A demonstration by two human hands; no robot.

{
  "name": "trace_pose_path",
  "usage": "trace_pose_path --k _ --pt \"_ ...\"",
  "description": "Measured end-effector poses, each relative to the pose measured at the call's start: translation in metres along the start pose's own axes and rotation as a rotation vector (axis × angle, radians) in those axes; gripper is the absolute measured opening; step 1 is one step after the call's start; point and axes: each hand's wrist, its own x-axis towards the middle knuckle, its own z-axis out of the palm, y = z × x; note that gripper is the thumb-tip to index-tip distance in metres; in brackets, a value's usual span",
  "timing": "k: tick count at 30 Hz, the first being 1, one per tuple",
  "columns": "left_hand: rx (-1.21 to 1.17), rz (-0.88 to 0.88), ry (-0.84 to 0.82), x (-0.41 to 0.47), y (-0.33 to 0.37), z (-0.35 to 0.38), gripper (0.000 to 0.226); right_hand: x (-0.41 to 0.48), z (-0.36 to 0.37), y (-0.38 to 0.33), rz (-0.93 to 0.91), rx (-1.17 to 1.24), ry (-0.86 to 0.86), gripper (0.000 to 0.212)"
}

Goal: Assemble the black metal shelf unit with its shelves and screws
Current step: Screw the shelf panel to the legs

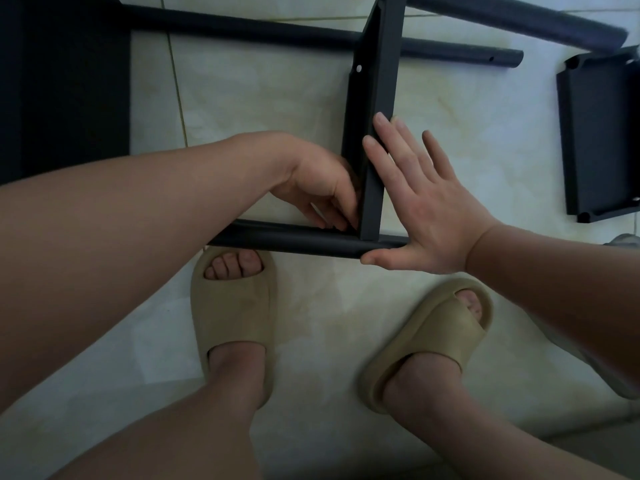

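Note:
A black metal shelf point(381, 91) stands on edge on the tiled floor, running between a near black tube point(294, 239) and a far black tube point(242, 29). My right hand point(426, 206) lies flat with straight fingers against the shelf's right face, thumb along the near tube's end. My left hand point(322, 188) reaches into the inner corner where shelf and near tube meet. Its fingertips are curled there, and what they hold is hidden. A screw hole point(358, 68) shows in the shelf's flange.
A second black shelf point(602, 133) lies flat at the right. A third tube point(519, 19) lies at the top right, and a dark panel point(62, 81) fills the upper left. My feet in beige slides point(235, 306) stand just below the near tube.

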Motion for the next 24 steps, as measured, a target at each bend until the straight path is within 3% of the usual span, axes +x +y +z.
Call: trace_pose_path --k 5,8,13,17,20,24 --pt "0.113 -0.058 0.32 -0.014 -0.005 0.002 0.012 -0.001 -0.002 -0.002 0.003 -0.019 -0.024 0.117" --pt "0.305 -0.205 0.291 -0.044 -0.003 0.008 0.026 -0.002 -0.013 -0.009 0.027 -0.07 -0.098 0.118" --pt "0.386 -0.35 0.226 -0.091 0.008 0.03 0.041 -0.008 -0.045 -0.028 0.223 -0.001 -0.306 0.116" --pt "0.797 -0.348 0.344 -0.11 0.024 0.062 0.041 -0.017 -0.088 -0.031 0.353 0.099 -0.483 0.095" --pt "0.887 -0.315 0.463 -0.131 0.045 0.079 0.036 -0.027 -0.126 -0.029 0.449 0.134 -0.416 0.079" --pt "0.909 -0.237 0.629 -0.167 0.081 0.087 0.029 -0.051 -0.161 -0.036 0.489 0.15 -0.347 0.075"
